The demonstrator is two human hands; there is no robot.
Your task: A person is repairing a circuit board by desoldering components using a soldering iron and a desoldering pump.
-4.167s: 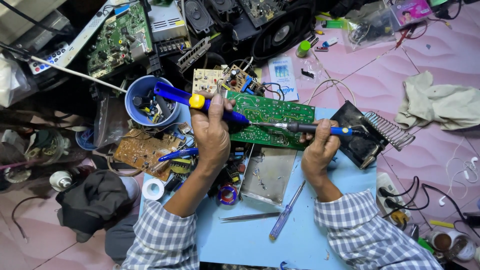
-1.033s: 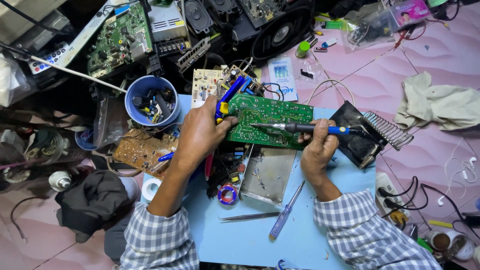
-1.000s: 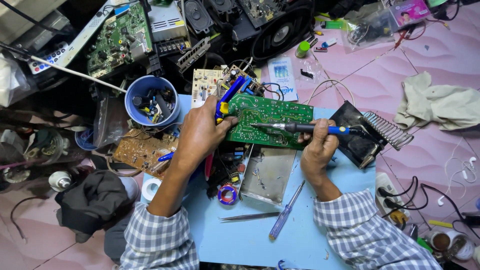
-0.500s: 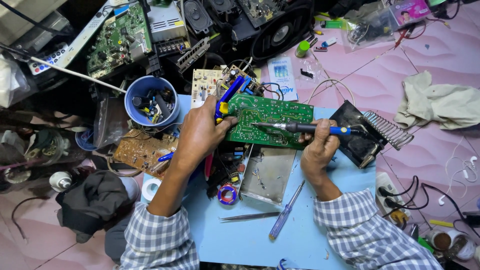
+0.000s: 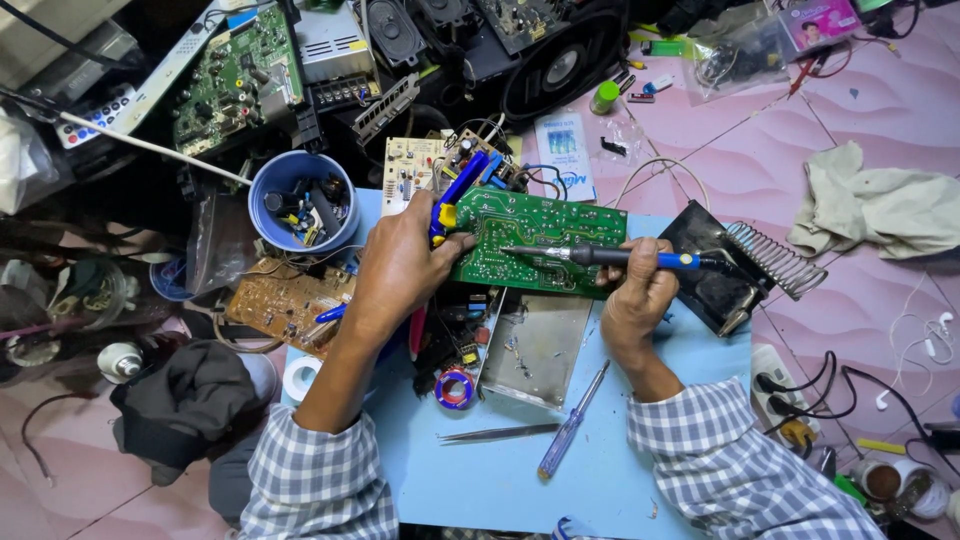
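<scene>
Right hand (image 5: pixel 640 295) fingers wrapped around blue-handled soldering iron (image 5: pixel 610 257), tip touching green circuit board (image 5: pixel 540 243). Left hand (image 5: pixel 400 270) grips a blue and yellow desoldering pump (image 5: pixel 452 195) at the board's left edge. Board lies solder side up, silver dots and traces, at the far side of the light blue table (image 5: pixel 500 470). Iron stand (image 5: pixel 730 270) just right.

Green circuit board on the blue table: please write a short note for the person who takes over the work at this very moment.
Left hand: steadies the green circuit board at its left edge, with a blue and yellow tool in its grip.
Right hand: holds the soldering iron, tip on the board's solder side.
Nearby: iron stand to the right; tweezers and screwdriver on the blue table.
Done: board turned solder side up.
Left: cannot tell which joints are finished.
</scene>
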